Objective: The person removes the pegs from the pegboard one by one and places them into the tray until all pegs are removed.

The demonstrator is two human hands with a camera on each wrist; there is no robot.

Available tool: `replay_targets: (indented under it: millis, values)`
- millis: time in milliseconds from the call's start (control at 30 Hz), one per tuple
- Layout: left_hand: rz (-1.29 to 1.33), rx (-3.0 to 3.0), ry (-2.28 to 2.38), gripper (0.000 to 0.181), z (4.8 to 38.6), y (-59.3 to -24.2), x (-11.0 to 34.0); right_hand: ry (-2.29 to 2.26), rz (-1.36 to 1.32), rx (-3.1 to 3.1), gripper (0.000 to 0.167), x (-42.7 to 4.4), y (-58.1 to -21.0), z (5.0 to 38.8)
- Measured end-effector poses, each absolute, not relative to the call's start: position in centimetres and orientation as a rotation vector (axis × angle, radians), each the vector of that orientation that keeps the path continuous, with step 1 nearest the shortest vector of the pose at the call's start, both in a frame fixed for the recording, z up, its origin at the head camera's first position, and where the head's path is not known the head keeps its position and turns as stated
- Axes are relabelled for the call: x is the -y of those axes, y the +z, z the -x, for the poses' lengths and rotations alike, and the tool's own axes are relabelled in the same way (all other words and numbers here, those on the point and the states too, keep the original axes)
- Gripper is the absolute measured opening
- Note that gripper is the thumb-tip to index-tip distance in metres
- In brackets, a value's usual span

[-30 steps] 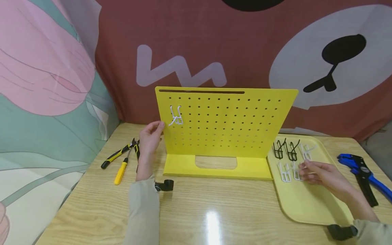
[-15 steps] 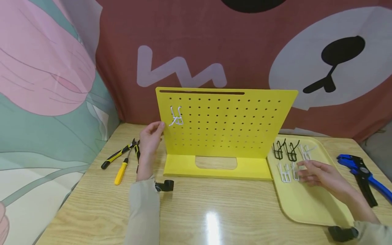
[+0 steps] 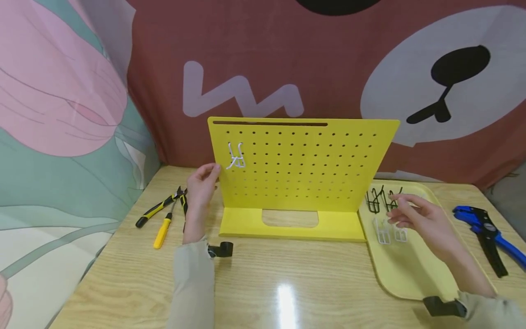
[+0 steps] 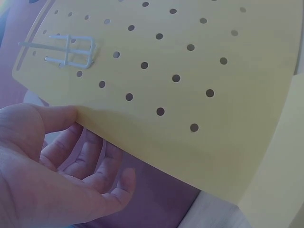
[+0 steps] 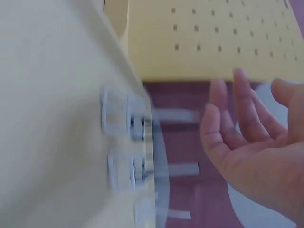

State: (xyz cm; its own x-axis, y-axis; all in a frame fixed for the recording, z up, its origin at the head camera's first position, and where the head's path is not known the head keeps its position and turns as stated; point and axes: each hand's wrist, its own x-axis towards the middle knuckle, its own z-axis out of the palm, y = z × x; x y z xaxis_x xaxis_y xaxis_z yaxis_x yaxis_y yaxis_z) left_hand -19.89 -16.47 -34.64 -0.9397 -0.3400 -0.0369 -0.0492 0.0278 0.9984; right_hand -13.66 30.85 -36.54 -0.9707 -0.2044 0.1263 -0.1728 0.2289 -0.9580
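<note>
A yellow pegboard [image 3: 300, 160] stands upright on its base, and a white wire hook [image 3: 237, 157] hangs near its upper left. My left hand [image 3: 201, 185] pinches the board's left edge; in the left wrist view the thumb [image 4: 61, 116] lies against the edge and the fingers curl behind. Over the yellow tray [image 3: 415, 274] hovers my right hand [image 3: 423, 221], its fingers loosely bent and nothing seen between them in the right wrist view. Below and beside it lie white hooks [image 3: 382, 232] and black hooks [image 3: 373, 201]. The hand covers part of the tray's far side.
Left of the board lie yellow-black pliers [image 3: 158, 210] and a yellow-handled screwdriver [image 3: 162, 232]. A blue-black wire stripper [image 3: 486, 233] lies right of the tray. A patterned cloth [image 3: 263, 59] hangs behind the wooden table [image 3: 255, 283].
My right hand has risen from the white hook in the tray's near row and shifted a little left and toward the black hooks. My left hand stays at the board's edge.
</note>
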Motion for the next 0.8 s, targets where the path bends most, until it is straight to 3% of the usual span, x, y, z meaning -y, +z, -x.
replay_targets:
  millis: [367, 600, 800]
  values:
    - [-0.398, 2.099, -2.019, 0.033, 19.9, -34.8, 16.2, -2.014, 0.381, -2.298, 0.017, -23.2, -38.7, 14.4]
    - [-0.408, 2.103, -2.015, 0.036, 19.7, -34.8, 16.3, -1.921, 0.339, -2.309, 0.038, -19.1, -39.1, 15.7]
    - [-0.399, 2.08, -2.022, 0.035, 19.8, -34.6, 16.4, -1.929, 0.365, -2.278, 0.039, -15.1, -39.1, 17.0]
